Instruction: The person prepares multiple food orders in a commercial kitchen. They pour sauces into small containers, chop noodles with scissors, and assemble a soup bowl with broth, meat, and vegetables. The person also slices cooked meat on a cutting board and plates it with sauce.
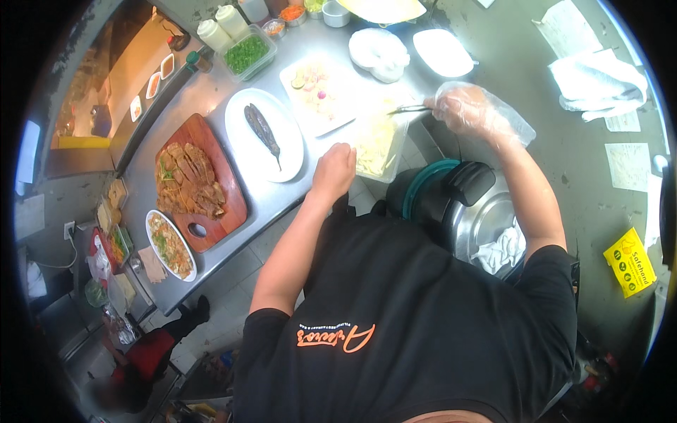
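Observation:
My right hand [461,112], in a clear plastic glove, grips a slim metal utensil [410,109], probably tongs. Its tip reaches over a clear plastic container [390,170] of pale yellow shredded strips [374,145]. At the container's left side, my bare left hand [337,168] is curled against the rim and seems to hold it. Just beyond is a white rectangular plate [334,128] with chopped pinkish pieces and a citrus half, partly washed out by glare. An oval white plate [239,138] bearing a charred eggplant [260,127] lies left of my left hand.
Sliced browned meat [185,177] covers a wooden board [238,203] near an oval noodle dish [170,246]. Chopped greens [246,54], squeeze bottles [231,20] and a knotted white plastic bag [378,54] stand farther back. A lidded bin [423,190] is below right. Another person [145,354] is lower left.

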Demonstrator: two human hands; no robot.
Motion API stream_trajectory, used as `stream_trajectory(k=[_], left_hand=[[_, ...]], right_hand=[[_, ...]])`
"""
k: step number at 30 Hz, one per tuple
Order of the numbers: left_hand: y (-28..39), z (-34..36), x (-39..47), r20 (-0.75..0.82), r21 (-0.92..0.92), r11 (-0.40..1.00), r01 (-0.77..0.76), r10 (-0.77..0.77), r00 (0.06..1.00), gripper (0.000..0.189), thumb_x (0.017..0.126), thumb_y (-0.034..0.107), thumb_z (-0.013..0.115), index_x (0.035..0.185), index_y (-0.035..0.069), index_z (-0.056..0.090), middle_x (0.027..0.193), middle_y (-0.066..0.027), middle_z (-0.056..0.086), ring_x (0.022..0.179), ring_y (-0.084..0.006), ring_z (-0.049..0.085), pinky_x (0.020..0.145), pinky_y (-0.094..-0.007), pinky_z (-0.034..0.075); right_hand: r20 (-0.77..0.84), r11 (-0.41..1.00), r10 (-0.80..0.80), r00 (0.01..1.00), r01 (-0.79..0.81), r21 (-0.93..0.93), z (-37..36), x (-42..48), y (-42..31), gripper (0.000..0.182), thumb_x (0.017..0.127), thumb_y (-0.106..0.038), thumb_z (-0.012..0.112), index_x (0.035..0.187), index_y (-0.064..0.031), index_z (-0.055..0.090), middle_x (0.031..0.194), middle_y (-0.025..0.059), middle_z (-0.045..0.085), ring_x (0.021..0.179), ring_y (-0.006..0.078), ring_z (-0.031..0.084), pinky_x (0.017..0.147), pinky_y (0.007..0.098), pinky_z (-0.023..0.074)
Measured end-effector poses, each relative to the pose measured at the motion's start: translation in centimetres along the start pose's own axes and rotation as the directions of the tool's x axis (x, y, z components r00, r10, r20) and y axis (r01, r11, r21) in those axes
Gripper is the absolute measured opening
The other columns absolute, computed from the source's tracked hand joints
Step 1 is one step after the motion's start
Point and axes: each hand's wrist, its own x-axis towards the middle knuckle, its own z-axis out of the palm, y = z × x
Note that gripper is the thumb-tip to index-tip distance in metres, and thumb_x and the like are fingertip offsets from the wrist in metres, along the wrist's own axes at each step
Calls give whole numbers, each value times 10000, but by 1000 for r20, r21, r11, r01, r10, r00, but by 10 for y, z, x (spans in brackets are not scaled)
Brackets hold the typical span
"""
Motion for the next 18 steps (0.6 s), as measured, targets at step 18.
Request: stream_trajectory(k=[18], left_hand=[[-8, 1, -15, 17, -18, 1000, 23, -23, 1000, 222, 960, 178, 500, 833, -4, 517, 852, -226, 570, 841, -444, 556, 733, -521, 439]], right_hand=[[206, 814, 574, 792, -580, -39, 39, 6, 38, 210, 794, -170, 597, 887, -16, 705, 964, 218, 684, 928, 389, 662, 830, 450, 523]])
